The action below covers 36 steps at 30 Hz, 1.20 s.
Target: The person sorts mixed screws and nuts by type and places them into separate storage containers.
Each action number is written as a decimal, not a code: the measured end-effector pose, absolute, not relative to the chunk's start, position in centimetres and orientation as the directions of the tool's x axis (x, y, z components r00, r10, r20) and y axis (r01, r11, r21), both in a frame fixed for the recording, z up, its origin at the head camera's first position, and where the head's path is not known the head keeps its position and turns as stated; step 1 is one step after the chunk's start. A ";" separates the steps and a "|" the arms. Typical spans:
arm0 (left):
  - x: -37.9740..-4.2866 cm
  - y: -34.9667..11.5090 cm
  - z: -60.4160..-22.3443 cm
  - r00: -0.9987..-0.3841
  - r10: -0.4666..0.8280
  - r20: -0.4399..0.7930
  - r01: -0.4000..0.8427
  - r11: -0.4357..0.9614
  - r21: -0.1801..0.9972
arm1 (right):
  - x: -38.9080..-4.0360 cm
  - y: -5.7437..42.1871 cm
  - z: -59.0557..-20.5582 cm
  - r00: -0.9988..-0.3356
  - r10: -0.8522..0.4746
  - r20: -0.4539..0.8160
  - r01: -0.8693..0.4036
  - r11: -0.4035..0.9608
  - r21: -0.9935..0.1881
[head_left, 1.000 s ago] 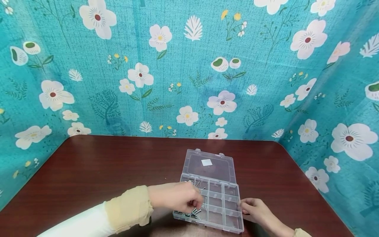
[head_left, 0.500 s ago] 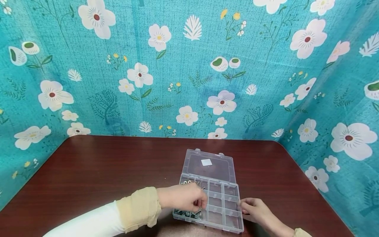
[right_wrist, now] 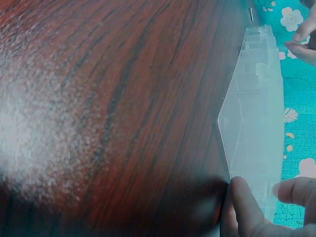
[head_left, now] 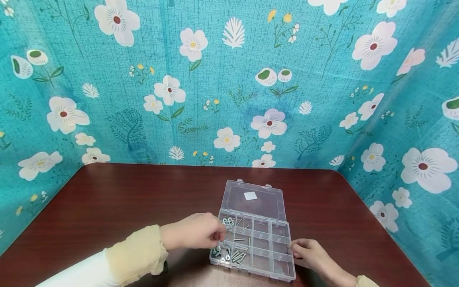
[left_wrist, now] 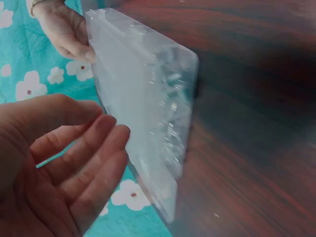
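A clear plastic compartment box point(head_left: 261, 244) stands with its lid point(head_left: 265, 205) folded back on the table. My left hand point(head_left: 204, 233) hovers over its left edge in the head view. In the left wrist view the thumb and fingers point(left_wrist: 101, 121) curve loosely toward each other, with nothing visible between them. My right hand point(head_left: 310, 255) pinches the box's right side wall, thumb and finger point(right_wrist: 240, 190) on either face in the right wrist view. Nuts point(head_left: 227, 221) lie in the back left compartment, and several screws point(head_left: 238, 256) and bolts point(head_left: 218, 250) lie in front ones.
Dark red-brown wood-grain table point(head_left: 143, 199) surrounds the box. A teal flowered cloth point(head_left: 215, 99) hangs behind and along the sides. A white square label point(head_left: 250, 195) sits on the lid.
My left hand first shifts slightly right over the box, then draws back left to its left edge, uncovering the screws and nuts. The right hand and the box stay in place.
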State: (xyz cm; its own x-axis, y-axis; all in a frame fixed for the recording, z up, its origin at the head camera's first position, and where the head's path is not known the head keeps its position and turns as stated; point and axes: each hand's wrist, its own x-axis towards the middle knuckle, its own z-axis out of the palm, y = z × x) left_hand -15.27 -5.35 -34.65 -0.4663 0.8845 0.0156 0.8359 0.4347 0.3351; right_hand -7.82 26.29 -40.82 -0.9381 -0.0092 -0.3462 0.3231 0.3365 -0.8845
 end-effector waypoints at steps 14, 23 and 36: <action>-14.7 -11.9 -36.6 -0.772 0.635 0.023 0.578 0.686 0.442 | -7.9 26.4 -40.8 -0.940 -0.003 -0.340 0.317 0.358 -0.878; -13.8 -13.9 -38.0 -0.878 0.476 -0.050 0.412 0.804 0.428 | -7.9 26.4 -41.0 -0.936 -0.020 -0.350 0.323 0.340 -0.883; -13.6 -15.5 -39.6 -0.913 0.404 -0.058 0.345 0.840 0.419 | -7.8 26.7 -41.1 -0.940 -0.071 -0.333 0.291 0.338 -0.895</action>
State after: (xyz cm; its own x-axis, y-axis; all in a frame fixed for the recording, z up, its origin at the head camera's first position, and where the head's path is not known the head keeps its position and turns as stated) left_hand -13.62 -15.46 -39.61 -0.9131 0.4037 -0.0579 0.3448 0.8401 0.4188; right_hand -7.83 26.68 -41.08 -0.9404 -0.0714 -0.3325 0.2909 0.3380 -0.8951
